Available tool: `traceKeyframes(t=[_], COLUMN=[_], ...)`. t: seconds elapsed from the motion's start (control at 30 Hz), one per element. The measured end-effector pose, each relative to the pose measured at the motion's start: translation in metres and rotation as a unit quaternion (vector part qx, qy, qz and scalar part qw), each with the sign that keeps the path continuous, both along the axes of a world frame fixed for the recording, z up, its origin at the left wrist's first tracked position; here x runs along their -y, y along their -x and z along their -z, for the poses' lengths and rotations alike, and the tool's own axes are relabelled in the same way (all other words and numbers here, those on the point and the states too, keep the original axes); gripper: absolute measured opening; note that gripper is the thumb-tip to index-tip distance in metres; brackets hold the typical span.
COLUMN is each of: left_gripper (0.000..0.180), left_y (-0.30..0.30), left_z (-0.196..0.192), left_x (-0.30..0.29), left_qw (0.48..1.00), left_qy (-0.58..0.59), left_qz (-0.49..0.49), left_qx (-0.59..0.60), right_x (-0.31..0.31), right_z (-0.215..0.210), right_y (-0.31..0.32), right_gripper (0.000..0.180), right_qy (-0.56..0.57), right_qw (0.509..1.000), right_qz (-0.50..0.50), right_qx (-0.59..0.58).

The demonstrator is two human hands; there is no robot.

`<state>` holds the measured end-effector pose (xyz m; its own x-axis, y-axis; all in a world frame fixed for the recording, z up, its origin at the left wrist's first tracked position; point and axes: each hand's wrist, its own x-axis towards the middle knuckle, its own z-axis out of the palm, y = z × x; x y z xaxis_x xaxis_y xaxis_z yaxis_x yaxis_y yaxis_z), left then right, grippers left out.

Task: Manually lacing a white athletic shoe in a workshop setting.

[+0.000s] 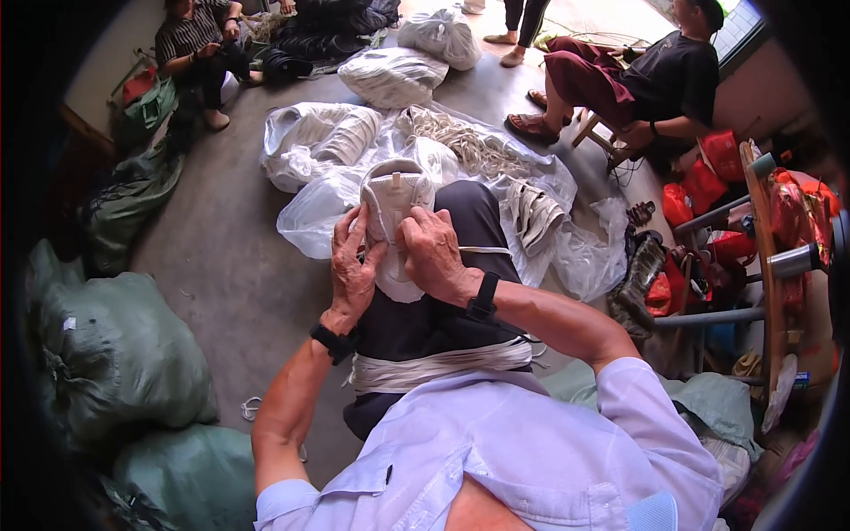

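Over the lap (pixel 412 323), two hands (pixel 352 270) (pixel 434 250) hold one shoe (pixel 386 205).

The pale shoe (pixel 396 196) looks matt and cloth-like, the bundled laces (pixel 443 366) resemble soft, dull cord, the dark trousers (pixel 478 221) are matt cloth, the clear plastic sheeting (pixel 319 214) is glossy and crinkled, the green sacks (pixel 133 354) look like woven plastic, and the floor (pixel 221 239) is smooth, concrete-like.

Shoe (pixel 395 193) partly hidden behind the right hand (pixel 430 249) (standing person (pixel 531 21) cut off at the top edge)
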<state>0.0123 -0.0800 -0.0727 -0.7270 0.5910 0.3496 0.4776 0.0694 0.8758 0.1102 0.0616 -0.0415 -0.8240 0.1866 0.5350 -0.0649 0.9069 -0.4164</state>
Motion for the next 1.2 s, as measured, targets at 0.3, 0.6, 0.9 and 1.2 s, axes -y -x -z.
traceKeyframes(t=[0.3, 0.6, 0.9, 1.2], left_gripper=[0.029, 0.006, 0.008, 0.006], left_y=[-0.013, -0.011, 0.005, 0.016], left_z=[-0.051, -0.059, -0.056, -0.079], left_x=[0.002, -0.005, -0.009, 0.023], left_qw=[0.940, 0.934, 0.897, 0.872], left_qy=[0.093, 0.227, 0.261, 0.299], left_qz=[-0.012, 0.035, 0.120, 0.142], left_qx=[-0.328, -0.273, -0.335, -0.361], right_x=[-0.012, -0.021, -0.029, -0.032], right_z=[0.001, 0.004, 0.004, 0.004], right_y=[-0.026, -0.023, -0.023, -0.024], right_gripper=[0.028, 0.020, 0.023, 0.022], right_qy=[0.046, 0.126, 0.154, 0.172], right_qw=[0.998, 0.991, 0.985, 0.979], right_qz=[-0.033, -0.047, -0.082, -0.106], right_qx=[-0.024, 0.019, 0.020, 0.037])
